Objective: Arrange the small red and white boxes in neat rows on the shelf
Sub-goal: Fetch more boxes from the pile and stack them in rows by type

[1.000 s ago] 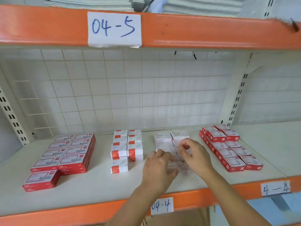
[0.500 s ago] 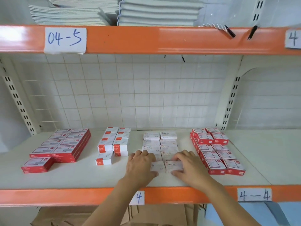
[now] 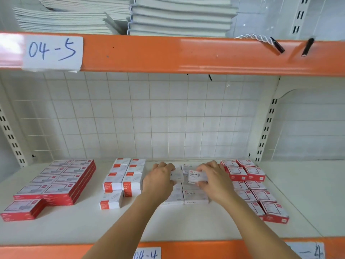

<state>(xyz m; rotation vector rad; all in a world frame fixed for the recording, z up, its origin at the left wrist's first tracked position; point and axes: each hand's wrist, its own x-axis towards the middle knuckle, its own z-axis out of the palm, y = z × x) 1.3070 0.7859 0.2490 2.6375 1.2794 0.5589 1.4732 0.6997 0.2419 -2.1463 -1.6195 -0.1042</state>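
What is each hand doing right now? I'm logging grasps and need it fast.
Left hand: grips a white box.
Right hand: grips a white STAPLES box.

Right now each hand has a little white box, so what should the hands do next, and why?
Probably set both boxes down in the middle white rows, side by side and squared up. The left hand grips a white box and the right hand grips the STAPLES box, both lifted above the white stack, whose two columns already run neatly front to back.
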